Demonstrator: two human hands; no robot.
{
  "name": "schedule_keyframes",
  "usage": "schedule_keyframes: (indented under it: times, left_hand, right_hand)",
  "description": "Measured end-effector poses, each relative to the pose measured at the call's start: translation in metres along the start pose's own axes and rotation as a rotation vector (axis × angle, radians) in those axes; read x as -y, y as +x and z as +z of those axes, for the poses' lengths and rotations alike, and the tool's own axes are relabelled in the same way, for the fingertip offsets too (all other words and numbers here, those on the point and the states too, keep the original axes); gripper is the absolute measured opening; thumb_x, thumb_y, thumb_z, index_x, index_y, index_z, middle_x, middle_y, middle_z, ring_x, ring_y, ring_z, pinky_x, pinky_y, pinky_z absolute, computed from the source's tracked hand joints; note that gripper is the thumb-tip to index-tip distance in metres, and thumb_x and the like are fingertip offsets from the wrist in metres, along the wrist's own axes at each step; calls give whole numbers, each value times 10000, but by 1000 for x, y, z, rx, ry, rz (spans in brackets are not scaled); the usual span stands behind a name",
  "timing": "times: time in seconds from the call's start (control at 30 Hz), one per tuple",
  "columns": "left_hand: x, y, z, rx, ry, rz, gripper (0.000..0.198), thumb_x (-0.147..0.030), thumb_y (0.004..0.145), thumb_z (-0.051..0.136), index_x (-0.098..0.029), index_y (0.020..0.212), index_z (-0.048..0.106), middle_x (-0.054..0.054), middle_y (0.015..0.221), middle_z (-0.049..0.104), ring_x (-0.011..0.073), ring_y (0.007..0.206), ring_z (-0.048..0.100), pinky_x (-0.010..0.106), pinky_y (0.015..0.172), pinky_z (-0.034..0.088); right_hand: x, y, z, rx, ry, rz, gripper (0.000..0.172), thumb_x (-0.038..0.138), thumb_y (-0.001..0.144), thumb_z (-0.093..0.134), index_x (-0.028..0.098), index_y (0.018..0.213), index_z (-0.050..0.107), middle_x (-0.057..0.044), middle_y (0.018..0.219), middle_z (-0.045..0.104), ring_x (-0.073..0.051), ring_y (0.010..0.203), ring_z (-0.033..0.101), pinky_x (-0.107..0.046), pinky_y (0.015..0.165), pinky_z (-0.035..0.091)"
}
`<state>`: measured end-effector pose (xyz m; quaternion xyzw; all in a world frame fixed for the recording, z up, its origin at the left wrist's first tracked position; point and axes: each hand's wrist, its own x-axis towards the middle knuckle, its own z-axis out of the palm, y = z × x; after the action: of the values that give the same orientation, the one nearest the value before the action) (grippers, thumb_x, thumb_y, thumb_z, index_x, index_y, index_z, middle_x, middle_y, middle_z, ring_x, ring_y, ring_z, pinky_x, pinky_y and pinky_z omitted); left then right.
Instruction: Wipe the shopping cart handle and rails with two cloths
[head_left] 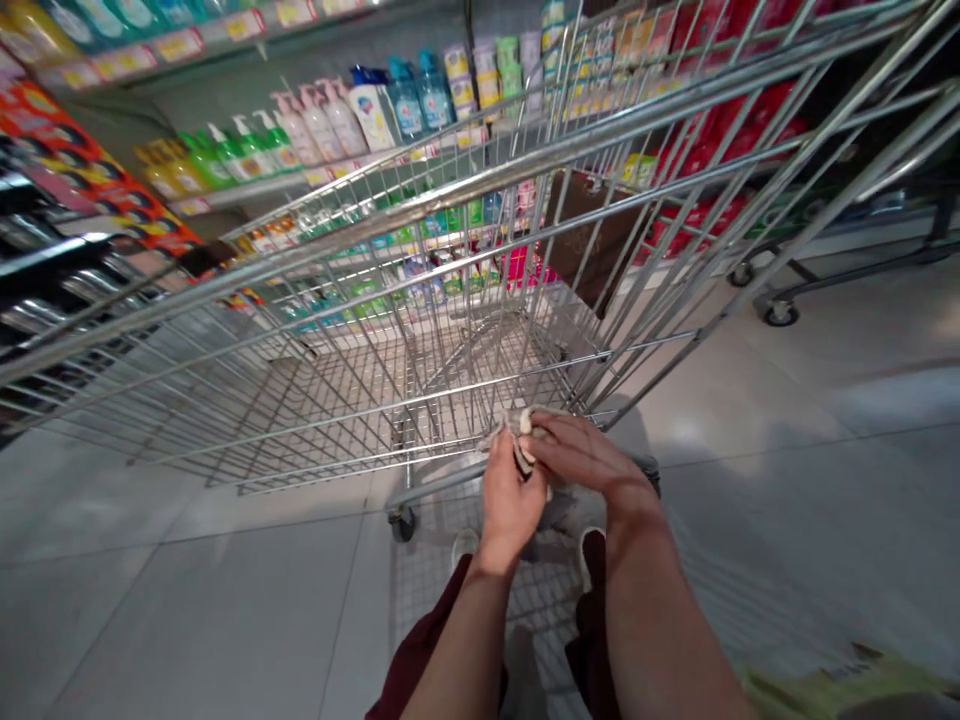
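Wad of pale material (523, 440), long axis upright, sits pinched in closed fingers above the shopping cart (442, 478); your left hand (510, 510) holds it from below, your right hand (585, 455) across its top.

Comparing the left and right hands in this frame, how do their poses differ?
The left hand stands upright with fingers pointing up, while the right hand lies nearly flat, fingers pointing left across it. The left hand sits lower in view than the right hand. Both hands are bare and meet at one crumpled pale item.
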<state>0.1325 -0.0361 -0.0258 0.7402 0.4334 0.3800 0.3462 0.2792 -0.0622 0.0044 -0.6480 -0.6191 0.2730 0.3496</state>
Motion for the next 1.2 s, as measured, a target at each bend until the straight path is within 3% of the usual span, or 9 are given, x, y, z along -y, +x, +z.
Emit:
schedule_keyframes:
  times: [0.1, 0.2, 0.33, 0.43, 0.6, 0.7, 0.83, 1.0, 1.2]
  left_hand:
    - [-12, 4, -11, -55, -14, 68, 374, -243, 850, 579, -202, 1221, 551, 89, 1147, 623, 227, 1086, 609, 379, 938, 514]
    - [-17, 14, -12, -192, 78, 173, 373, -251, 851, 567, -177, 1216, 550, 129, 1216, 603, 268, 1169, 569, 434, 989, 483]
    - [-14, 27, -5, -257, 153, 248, 258, -212, 840, 520, -169, 1090, 566, 115, 1050, 636, 259, 1027, 598, 441, 921, 504]
    - [-10, 29, -7, -177, 172, 185, 193, -203, 819, 525, -193, 1009, 558, 88, 967, 622, 251, 980, 596, 425, 891, 512]
    - [5, 21, -12, 36, 237, 34, 167, -191, 788, 525, -198, 955, 514, 103, 986, 602, 255, 987, 604, 431, 896, 515]
    - [18, 17, -9, 90, 254, -29, 88, -189, 840, 479, -214, 923, 496, 94, 933, 590, 242, 952, 607, 418, 887, 514]
    - [21, 14, -6, 62, 227, -41, 88, -223, 910, 413, -213, 940, 495, 97, 933, 586, 235, 952, 607, 406, 897, 506]
    - [-1, 12, -17, -31, 161, 15, 225, -265, 841, 560, -186, 1051, 537, 98, 1017, 609, 240, 981, 611, 390, 877, 518]
    - [-12, 10, -23, -257, 190, 259, 433, -168, 847, 525, -139, 1278, 495, 176, 1309, 547, 273, 1278, 501, 457, 1072, 430]
  right_hand:
    - [12, 6, -11, -31, 73, -87, 416, 471, 888, 570, 218, 1199, 679, -65, 1300, 649, -222, 1263, 574, -396, 1130, 421]
    - [20, 9, -4, -222, 153, -77, 522, 530, 880, 568, 192, 1272, 636, -87, 1339, 622, -233, 1295, 548, -393, 1141, 407]
    - [25, 14, 16, -410, 172, -31, 476, 525, 905, 522, 206, 1233, 651, -74, 1264, 665, -218, 1225, 595, -356, 1083, 465]
    - [27, 19, 21, -383, 178, 22, 456, 519, 917, 503, 211, 1213, 662, -64, 1258, 672, -205, 1218, 601, -346, 1084, 470]
    - [8, 11, 33, -116, 61, 163, 428, 453, 922, 511, 205, 1237, 661, -88, 1363, 608, -213, 1320, 532, -387, 1174, 391]
    - [-10, -1, 53, -105, 37, 189, 400, 381, 923, 515, 243, 1282, 625, -55, 1402, 579, -174, 1343, 507, -359, 1171, 404]
    - [-7, 0, 58, -100, -42, 151, 299, 331, 921, 513, 233, 1155, 673, -58, 1348, 619, -178, 1311, 532, -342, 1154, 413]
    - [29, 16, 25, -73, -120, 125, 282, 414, 918, 508, 212, 1037, 664, -71, 1048, 719, -224, 1047, 659, -366, 992, 500]
    - [44, 18, 25, -415, 110, -148, 325, 433, 892, 542, 199, 1085, 656, -61, 1127, 705, -198, 1081, 644, -302, 973, 504]
